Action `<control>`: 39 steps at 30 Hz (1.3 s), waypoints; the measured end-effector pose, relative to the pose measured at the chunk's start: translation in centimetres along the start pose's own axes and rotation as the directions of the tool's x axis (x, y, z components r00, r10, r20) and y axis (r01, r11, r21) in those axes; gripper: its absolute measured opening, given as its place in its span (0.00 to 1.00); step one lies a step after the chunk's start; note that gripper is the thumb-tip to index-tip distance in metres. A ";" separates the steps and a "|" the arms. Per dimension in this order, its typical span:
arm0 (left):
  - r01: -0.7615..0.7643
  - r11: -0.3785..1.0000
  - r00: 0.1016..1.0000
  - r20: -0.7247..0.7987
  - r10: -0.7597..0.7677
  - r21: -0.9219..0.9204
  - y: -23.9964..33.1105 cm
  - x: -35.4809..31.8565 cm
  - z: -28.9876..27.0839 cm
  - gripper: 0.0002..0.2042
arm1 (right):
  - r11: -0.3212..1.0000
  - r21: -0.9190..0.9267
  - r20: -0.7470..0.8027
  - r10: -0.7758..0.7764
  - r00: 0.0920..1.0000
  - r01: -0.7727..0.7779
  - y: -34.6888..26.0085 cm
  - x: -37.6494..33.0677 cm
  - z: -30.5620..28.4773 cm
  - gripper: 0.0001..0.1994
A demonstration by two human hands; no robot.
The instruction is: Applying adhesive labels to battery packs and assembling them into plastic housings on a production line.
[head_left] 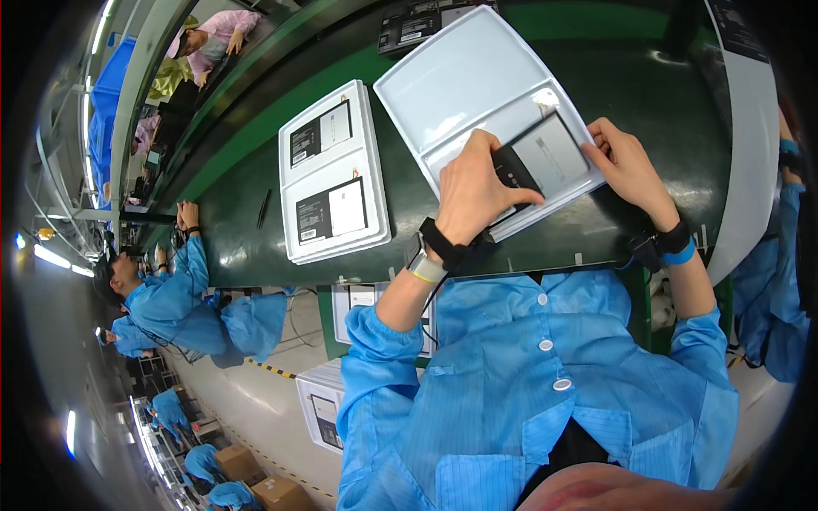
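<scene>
A white plastic tray (452,81) with two compartments lies at an angle on the bench in front of me. Its far compartment holds nothing; in the near one is a flat battery pack (554,153), part black and part silver. My left hand (481,183) curls over the battery's left, black end, fingers bent and thumb stretched along its near side. At the tray's right rim, my right hand (626,166) is closed, its thumb beside the battery's silver end. Its fingertips are partly hidden.
Left of my tray, a stack of white trays (334,170) holds two similar batteries. A black pen-like tool (263,209) lies farther left. More black packs (417,25) sit at the back. Trays of batteries (322,409) stand below the bench edge. A co-worker (170,298) works at left.
</scene>
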State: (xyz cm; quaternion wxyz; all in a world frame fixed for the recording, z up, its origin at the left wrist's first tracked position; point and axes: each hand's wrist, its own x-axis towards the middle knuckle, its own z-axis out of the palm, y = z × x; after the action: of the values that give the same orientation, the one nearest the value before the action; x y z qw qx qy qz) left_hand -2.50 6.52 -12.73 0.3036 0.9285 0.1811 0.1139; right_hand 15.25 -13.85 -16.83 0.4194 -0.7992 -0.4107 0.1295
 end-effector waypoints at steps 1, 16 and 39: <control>-0.072 0.997 0.990 -0.122 0.072 0.007 0.1 -0.1 0.1 0.43 | 0.998 0.052 -0.036 0.023 0.999 -0.021 0.2 -0.1 0.0 0.10; 0.228 0.871 0.958 -0.061 -0.280 -0.435 -15.0 7.8 -5.4 0.18 | 0.921 0.324 -0.788 0.137 0.600 0.215 0.2 -9.2 -5.4 0.17; -0.460 0.306 0.640 -0.550 -0.536 -0.833 1.3 -30.4 -4.5 0.30 | 0.184 0.978 -0.002 -0.477 0.879 0.102 -14.8 -8.4 16.5 0.15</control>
State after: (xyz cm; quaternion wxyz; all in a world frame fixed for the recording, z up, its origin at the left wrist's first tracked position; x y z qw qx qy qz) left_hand -31.22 -4.45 -11.43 0.6818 0.4073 0.2114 0.5696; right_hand -7.21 -6.39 -16.65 0.7647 -0.2483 -0.4488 0.3901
